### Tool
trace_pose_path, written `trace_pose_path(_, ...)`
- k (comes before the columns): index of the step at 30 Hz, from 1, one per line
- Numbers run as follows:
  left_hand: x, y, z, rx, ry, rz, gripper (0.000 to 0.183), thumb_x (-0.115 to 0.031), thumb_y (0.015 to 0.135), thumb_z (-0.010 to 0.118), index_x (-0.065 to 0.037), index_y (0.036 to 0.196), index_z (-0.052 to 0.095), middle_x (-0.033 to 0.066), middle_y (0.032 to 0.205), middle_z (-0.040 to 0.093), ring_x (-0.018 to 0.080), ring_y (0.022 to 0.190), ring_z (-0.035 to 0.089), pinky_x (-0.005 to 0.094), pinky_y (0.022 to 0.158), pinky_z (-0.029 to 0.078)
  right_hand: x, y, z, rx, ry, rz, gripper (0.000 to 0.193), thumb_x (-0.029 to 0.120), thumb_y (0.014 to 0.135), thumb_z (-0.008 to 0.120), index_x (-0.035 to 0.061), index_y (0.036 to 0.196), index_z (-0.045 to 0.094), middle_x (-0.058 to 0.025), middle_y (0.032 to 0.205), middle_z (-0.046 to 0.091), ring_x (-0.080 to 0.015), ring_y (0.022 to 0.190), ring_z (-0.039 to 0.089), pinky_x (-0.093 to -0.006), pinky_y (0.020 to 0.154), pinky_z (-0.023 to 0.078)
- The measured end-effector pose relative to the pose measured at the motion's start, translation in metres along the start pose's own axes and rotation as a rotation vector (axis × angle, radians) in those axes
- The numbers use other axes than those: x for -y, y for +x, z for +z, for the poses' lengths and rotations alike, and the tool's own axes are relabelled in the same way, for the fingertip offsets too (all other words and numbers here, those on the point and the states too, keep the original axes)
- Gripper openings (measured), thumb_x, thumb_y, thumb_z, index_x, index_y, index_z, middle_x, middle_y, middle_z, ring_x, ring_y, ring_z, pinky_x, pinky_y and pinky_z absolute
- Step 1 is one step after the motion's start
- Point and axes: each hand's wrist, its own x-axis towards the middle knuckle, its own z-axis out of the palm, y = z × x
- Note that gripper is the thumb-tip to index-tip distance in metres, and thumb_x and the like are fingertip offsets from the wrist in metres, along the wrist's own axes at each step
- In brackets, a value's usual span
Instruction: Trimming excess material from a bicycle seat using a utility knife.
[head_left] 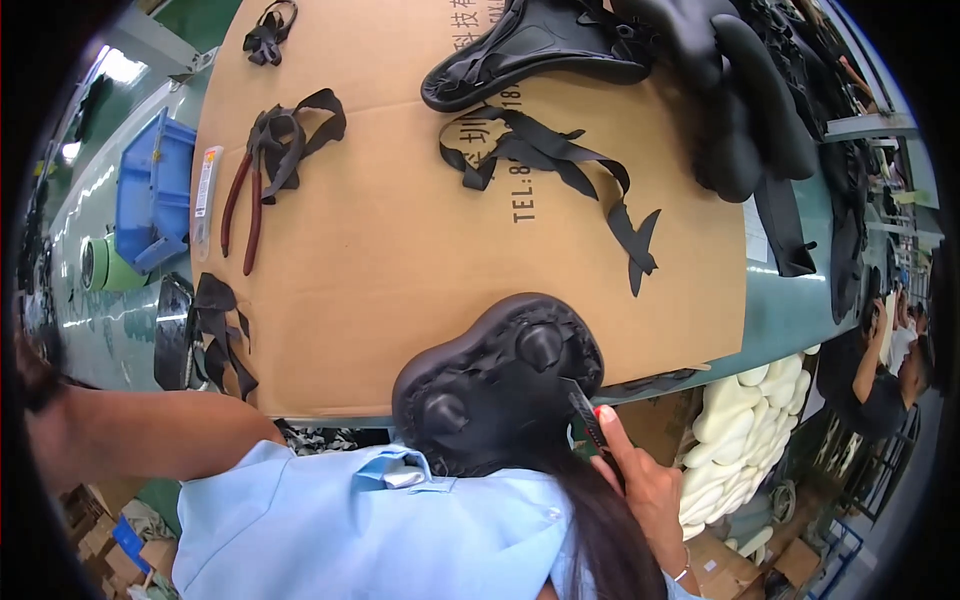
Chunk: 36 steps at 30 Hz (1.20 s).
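My right hand is closed around a utility knife with a dark handle and a bit of red near the thumb. The blade's tip lies at the right side of a black bicycle-type saddle. Its underside faces up, showing two round bumps and wrinkled cover material along the rim. The saddle rests over the table's front edge, against my blue shirt. My left arm reaches out to the left, away from the saddle. At the dark picture rim my left hand is dim, its fingers hidden.
Cardboard covers the table. On it lie red-handled pliers, black strips, a clear tube and another black saddle. Black padded pieces crowd the far right. Beside the table are cream foam pieces and a person.
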Motion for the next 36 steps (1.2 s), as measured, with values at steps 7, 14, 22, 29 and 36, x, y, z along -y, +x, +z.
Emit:
trace_pose_path(7,0.096,-0.008,0.01,0.227,1.823,-0.159,0.028,-0.002,0.079,0.06,-0.005,0.107,0.056,0.0142,0.12,0.055,0.0232,0.096,0.061,0.0317,0.073,0.049,-0.013,0.024,0.043,-0.314,0.614,0.108,0.075,0.01,0.083,0.07,-0.0007,0.144,0.03,-0.0179,0.117,0.063,-0.0199,0.075,0.063,-0.0296,0.071,0.053)
trace_pose_path(14,0.151,-0.006,0.034,0.178,1.378,-0.449,0.057,-0.03,0.081,0.075,0.0,0.124,0.052,0.0156,0.116,0.062,0.0256,0.105,0.061,0.0349,0.088,0.049,0.01,0.103,0.031,-0.189,0.91,0.051,0.071,0.01,0.083,0.069,-0.0007,0.141,0.031,-0.0048,0.104,0.052,-0.0104,0.079,0.05,-0.0248,0.071,0.045)
trace_pose_path(22,0.133,0.134,-0.014,-0.374,0.335,-0.177,0.047,-0.035,0.091,0.063,0.001,0.12,0.056,0.0106,0.108,0.066,0.0223,0.098,0.065,0.0377,0.091,0.051,-0.009,0.115,-0.014,-0.839,1.1,-0.085,0.047,0.011,0.094,0.056,-0.0018,0.135,0.037,-0.0045,0.078,0.056,-0.0118,0.062,0.058,-0.0257,0.061,0.05)
trace_pose_path(29,0.2,0.262,-0.035,-0.055,1.122,-0.134,0.049,-0.036,0.09,0.063,-0.014,0.132,0.048,0.012,0.115,0.06,0.0203,0.104,0.055,0.0334,0.087,0.046,-0.002,0.114,0.038,-0.62,1.133,0.115,0.041,0.017,0.095,0.058,-0.0025,0.127,0.042,-0.0046,0.08,0.056,-0.0119,0.062,0.06,-0.0259,0.061,0.051)
trace_pose_path(36,0.259,0.226,0.002,0.11,1.097,-0.297,0.024,-0.011,0.08,0.065,-0.013,0.102,0.057,0.0003,0.083,0.05,0.01,0.071,0.046,0.025,0.057,0.037,-0.008,0.11,0.045,-0.467,1.114,0.166,0.04,0.017,0.095,0.057,-0.0013,0.129,0.044,-0.0051,0.083,0.059,-0.0118,0.07,0.061,-0.0253,0.064,0.051)
